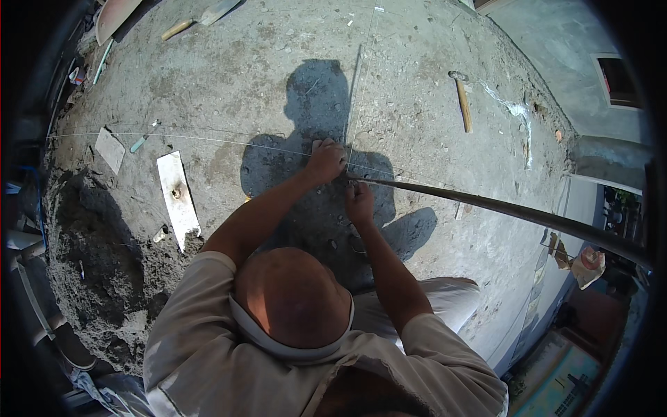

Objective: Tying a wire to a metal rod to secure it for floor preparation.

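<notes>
My left hand point(327, 160) is low over the ground beside two crossing pale strings point(281, 150). Its fingers are bent, and a small pale piece point(316, 146) shows at their left edge. Just below and to the right, my right hand point(360, 202) has curled fingers close to the lower end of a long dark rod point(458, 196). This rod stretches from between my hands to the right side of the view. Whether either hand grips the rod or a string is hidden by the fingers. My shadow falls on the rough ground around both hands.
A claw or ball hammer point(462, 104) lies to the right. Leftward are a white board point(177, 193) with a dark spot, a flat slab point(110, 149), a teal-handled tool point(139, 143) and a mound of wet mortar point(104, 260). A wooden-handled trowel point(200, 20) lies farther off. A wall point(552, 47) borders the right.
</notes>
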